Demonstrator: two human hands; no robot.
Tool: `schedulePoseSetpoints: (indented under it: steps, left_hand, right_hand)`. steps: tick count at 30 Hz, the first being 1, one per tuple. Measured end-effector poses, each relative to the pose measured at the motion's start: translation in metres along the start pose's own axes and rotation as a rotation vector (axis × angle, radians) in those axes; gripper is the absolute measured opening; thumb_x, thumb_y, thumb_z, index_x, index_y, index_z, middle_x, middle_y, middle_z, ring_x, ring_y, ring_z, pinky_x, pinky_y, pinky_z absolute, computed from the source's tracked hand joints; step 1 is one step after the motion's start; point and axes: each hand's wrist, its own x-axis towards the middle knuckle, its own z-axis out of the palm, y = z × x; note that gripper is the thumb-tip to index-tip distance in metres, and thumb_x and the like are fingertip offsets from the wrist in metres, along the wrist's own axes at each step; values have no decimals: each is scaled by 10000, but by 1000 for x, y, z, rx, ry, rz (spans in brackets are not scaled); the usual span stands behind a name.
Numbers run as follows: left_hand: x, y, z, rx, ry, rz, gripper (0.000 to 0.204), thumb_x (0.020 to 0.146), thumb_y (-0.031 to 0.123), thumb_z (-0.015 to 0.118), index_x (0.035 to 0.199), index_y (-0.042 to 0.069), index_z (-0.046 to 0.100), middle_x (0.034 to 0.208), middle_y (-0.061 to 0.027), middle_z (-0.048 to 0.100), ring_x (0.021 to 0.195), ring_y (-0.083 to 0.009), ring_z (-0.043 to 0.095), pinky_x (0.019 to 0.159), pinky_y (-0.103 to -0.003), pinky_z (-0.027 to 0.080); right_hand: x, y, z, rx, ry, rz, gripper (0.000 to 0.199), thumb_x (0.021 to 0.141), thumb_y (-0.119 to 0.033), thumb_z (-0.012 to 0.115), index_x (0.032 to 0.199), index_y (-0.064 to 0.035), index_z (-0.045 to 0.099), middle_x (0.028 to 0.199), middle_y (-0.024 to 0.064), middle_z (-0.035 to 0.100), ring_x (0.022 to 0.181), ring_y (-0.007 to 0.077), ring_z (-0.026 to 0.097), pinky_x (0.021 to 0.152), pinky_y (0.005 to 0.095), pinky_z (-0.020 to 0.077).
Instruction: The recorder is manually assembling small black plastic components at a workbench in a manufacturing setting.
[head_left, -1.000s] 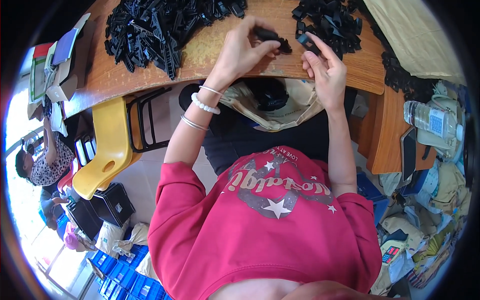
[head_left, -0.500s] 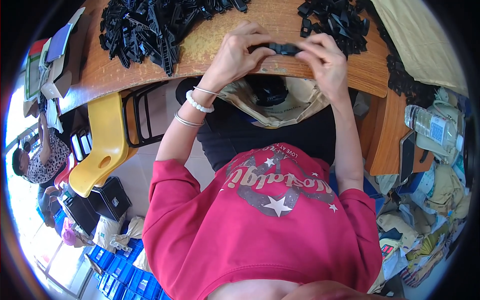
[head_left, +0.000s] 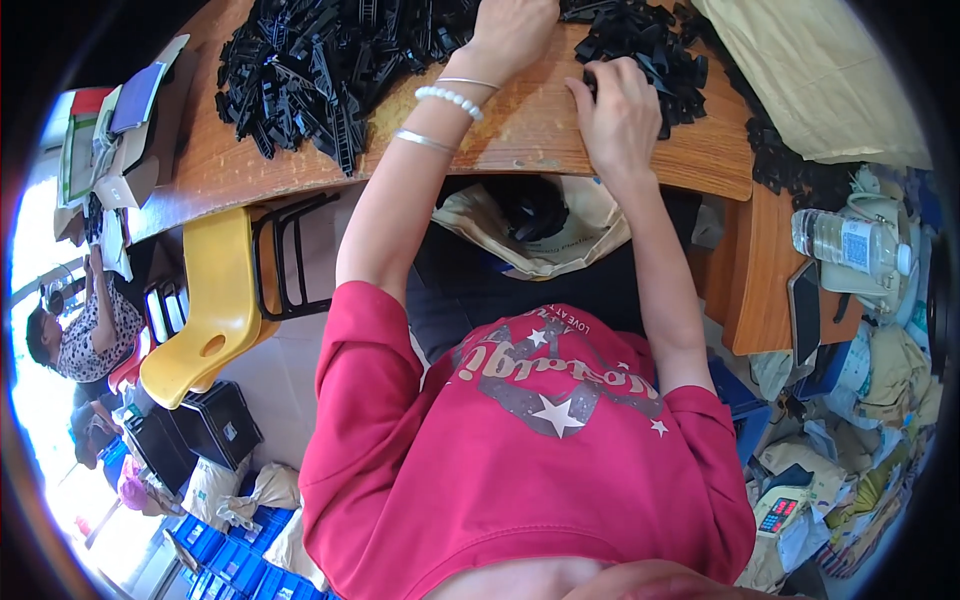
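Note:
My left hand [head_left: 515,38] reaches far over the wooden table at the top edge of the view. Its fingers are cut off by the frame, so what they hold is hidden. My right hand [head_left: 620,112] is at the near edge of the right heap of small black plastic parts [head_left: 680,75]. Its fingers are bent, and a bit of a black plastic part [head_left: 589,82] shows between thumb and forefinger. Left of my left hand lies a larger heap of long, ladder-like black plastic parts [head_left: 320,80].
An open paper bag [head_left: 590,245] with black pieces inside lies on my lap under the table edge [head_left: 400,170]. A yellow chair [head_left: 215,300] stands left. At right are a clear bottle [head_left: 840,240], a phone [head_left: 804,310] and cloth bags. Another person [head_left: 95,325] is far left.
Both hands were together over the table edge on a black plastic part. They have parted: the left went forward out of view, the right to the right heap. The view shifted slightly.

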Motion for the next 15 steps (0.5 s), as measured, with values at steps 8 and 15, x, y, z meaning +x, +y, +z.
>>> schedulePoseSetpoints:
  steps: [8, 15]
  left_hand:
    - [-25, 8, -27, -274, -82, -80, 201, 771, 82, 624, 945, -2, 570, 834, -188, 591, 847, -362, 597, 679, -406, 503]
    - [-75, 22, -54, -1078, -142, -498, 236, 845, 44, 705, 1067, -13, 647, 949, -71, 684, 813, -91, 657, 737, -208, 540]
  right_hand:
    - [-14, -3, -8, 211, -45, 26, 208, 800, -11, 693, 990, 1, 609, 907, 113, 582, 747, 267, 608, 651, 349, 489]
    - [-34, 8, -39, 451, -73, 262, 192, 803, -3, 689, 985, 24, 636, 901, 95, 610, 761, 197, 630, 694, 311, 509]
